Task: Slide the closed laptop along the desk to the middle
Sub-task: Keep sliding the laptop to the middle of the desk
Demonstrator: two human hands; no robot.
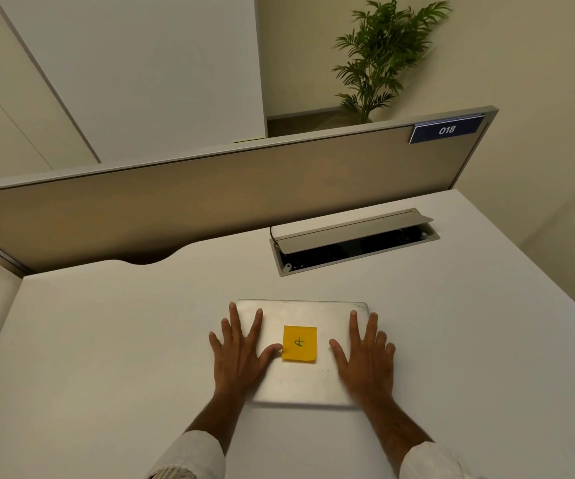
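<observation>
A closed silver laptop (303, 314) lies flat on the white desk (106, 340), near the desk's centre. A yellow sticky note (299, 343) marked with a letter is stuck on the middle of its lid. My left hand (241, 350) rests palm down on the lid's left side, fingers spread, the outer fingers reaching past the left edge. My right hand (365, 354) rests palm down on the lid's right side, fingers spread over the right edge. Neither hand curls around the laptop.
Behind the laptop, an open cable hatch (355, 240) with a raised metal flap is set into the desk. A beige partition (210, 191) with a blue "018" label (446, 129) runs along the desk's back. A potted plant (379, 53) stands beyond it.
</observation>
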